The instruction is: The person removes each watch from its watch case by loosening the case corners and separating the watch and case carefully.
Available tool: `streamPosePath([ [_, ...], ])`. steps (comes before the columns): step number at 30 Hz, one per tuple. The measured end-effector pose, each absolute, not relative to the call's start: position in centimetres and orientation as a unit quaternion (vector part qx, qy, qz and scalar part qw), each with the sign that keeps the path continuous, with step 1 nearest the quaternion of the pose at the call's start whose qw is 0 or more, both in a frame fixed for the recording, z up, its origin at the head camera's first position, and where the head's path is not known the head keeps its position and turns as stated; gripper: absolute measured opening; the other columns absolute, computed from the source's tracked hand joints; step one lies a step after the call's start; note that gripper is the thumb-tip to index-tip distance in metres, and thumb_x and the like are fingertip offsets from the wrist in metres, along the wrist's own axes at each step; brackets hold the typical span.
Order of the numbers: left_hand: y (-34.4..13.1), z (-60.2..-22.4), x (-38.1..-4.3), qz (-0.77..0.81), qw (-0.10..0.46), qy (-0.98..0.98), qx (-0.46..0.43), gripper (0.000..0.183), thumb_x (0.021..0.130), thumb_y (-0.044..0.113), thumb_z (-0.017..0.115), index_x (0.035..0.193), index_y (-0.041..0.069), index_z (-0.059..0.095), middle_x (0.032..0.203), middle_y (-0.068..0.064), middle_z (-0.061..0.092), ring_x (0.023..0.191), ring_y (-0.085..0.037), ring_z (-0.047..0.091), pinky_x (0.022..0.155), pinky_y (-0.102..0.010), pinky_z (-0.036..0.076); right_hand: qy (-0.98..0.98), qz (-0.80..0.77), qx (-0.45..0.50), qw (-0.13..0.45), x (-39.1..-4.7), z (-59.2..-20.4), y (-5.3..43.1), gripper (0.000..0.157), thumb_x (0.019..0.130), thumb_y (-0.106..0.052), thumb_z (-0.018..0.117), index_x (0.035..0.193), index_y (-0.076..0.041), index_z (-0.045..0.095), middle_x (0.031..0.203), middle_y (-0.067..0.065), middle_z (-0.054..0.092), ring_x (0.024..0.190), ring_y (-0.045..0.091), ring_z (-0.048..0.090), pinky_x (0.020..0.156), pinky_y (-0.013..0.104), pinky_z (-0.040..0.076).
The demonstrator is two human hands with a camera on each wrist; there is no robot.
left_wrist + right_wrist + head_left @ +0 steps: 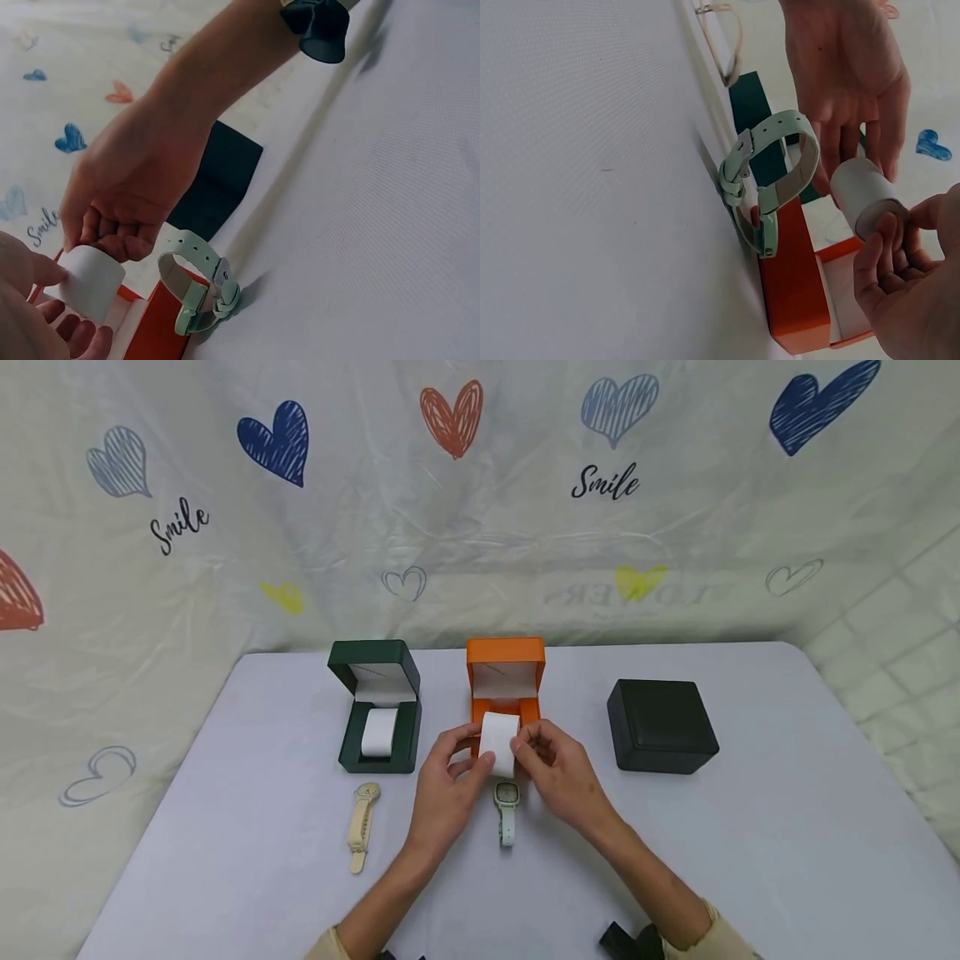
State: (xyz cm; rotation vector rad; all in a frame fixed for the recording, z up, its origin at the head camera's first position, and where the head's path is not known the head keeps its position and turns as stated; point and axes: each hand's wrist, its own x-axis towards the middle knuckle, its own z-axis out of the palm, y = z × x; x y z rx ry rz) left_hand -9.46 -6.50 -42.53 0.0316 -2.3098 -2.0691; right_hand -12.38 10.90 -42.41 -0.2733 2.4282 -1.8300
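Both hands hold a white watch pillow (498,745) just in front of the open orange watch box (506,650). My left hand (444,789) grips its left side, thumb at the front. At the other end, the right hand (564,774) pinches the pillow's edge with thumb and fingers. In the right wrist view the pillow (862,191) is a smooth roll between the two hands. A mint-green watch (507,814), its strap buckled in a loop in the wrist views, lies on the table below the hands.
An open green watch box (345,727) with a white pillow (379,732) inside stands left of the orange one. A cream watch (362,827) lies before it. A closed black box (662,727) sits to the right. Behind the white table (787,827) hangs a heart-printed sheet (510,527).
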Motion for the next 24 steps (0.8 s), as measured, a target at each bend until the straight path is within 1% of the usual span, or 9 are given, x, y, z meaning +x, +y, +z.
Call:
streamPosePath([
  [2,-6.5,-42.7,-9.6,-0.662,0.032,-0.749,0.004,0.045,0.098,0.015,0.073,0.142,0.013,0.06,0.142,-0.003,0.06,0.13,-0.02,0.057,0.107,-0.032,0.056,0.792,-0.603,-0.087,0.044,-12.6,-42.6,10.9,0.012,0.104,-0.019,0.064,0.104,-0.007,0.062,0.089,0.015,0.063,0.082,0.032,0.063,0.072,0.023,0.055],
  [7,-6.4,-43.1,-9.9,-0.649,0.055,-0.759,-0.006,0.045,0.097,0.011,0.074,0.141,0.008,0.062,0.136,-0.01,0.065,0.127,-0.024,0.061,0.107,-0.035,0.056,0.788,-0.608,-0.087,0.046,-12.9,-42.8,10.8,0.013,0.104,-0.019,0.064,0.108,-0.006,0.062,0.092,0.013,0.063,0.082,0.026,0.062,0.074,0.024,0.057],
  [12,-6.5,-43.3,-10.2,-0.64,0.058,-0.766,-0.009,0.047,0.096,0.009,0.074,0.141,0.008,0.063,0.134,-0.01,0.066,0.125,-0.024,0.063,0.105,-0.034,0.057,0.786,-0.61,-0.087,0.041,-13.2,-42.9,10.6,0.015,0.105,-0.021,0.063,0.109,-0.007,0.062,0.094,0.015,0.064,0.086,0.033,0.065,0.078,0.031,0.06],
  [14,-6.5,-43.3,-10.3,-0.638,0.058,-0.768,-0.01,0.047,0.096,0.009,0.074,0.141,0.008,0.063,0.134,-0.009,0.067,0.124,-0.023,0.064,0.104,-0.033,0.057,0.788,-0.608,-0.088,0.037,-13.4,-42.8,10.6,0.014,0.105,-0.021,0.063,0.108,-0.007,0.061,0.094,0.015,0.063,0.087,0.035,0.064,0.078,0.03,0.059],
  [16,-6.5,-43.4,-10.4,-0.636,0.057,-0.77,-0.01,0.047,0.096,0.009,0.074,0.142,0.009,0.063,0.134,-0.009,0.067,0.123,-0.023,0.064,0.104,-0.033,0.058,0.792,-0.604,-0.087,0.032,-13.5,-42.8,10.5,0.013,0.105,-0.02,0.064,0.108,-0.007,0.061,0.094,0.014,0.062,0.087,0.033,0.063,0.077,0.027,0.057],
  [19,-6.4,-43.5,-10.6,-0.633,0.052,-0.772,-0.009,0.049,0.097,0.009,0.073,0.144,0.01,0.061,0.136,-0.008,0.066,0.124,-0.022,0.064,0.105,-0.033,0.057,0.802,-0.592,-0.078,0.02,-13.7,-42.8,10.4,0.013,0.104,-0.019,0.064,0.108,-0.008,0.06,0.095,0.011,0.061,0.088,0.026,0.06,0.077,0.023,0.053],
  [21,-6.4,-43.5,-10.8,-0.632,0.048,-0.773,-0.006,0.051,0.097,0.01,0.073,0.146,0.011,0.06,0.138,-0.008,0.066,0.125,-0.023,0.064,0.105,-0.034,0.057,0.806,-0.587,-0.073,0.014,-13.8,-42.8,10.4,0.012,0.103,-0.017,0.065,0.109,-0.007,0.06,0.097,0.01,0.061,0.09,0.022,0.058,0.078,0.022,0.051],
  [24,-6.2,-43.6,-11.0,-0.63,0.043,-0.775,-0.001,0.053,0.097,0.01,0.073,0.148,0.012,0.058,0.141,-0.007,0.065,0.126,-0.023,0.063,0.105,-0.034,0.057,0.81,-0.583,-0.065,0.01,-13.9,-42.9,10.4,0.014,0.102,-0.016,0.066,0.112,-0.007,0.061,0.1,0.01,0.062,0.091,0.02,0.057,0.078,0.022,0.05],
])
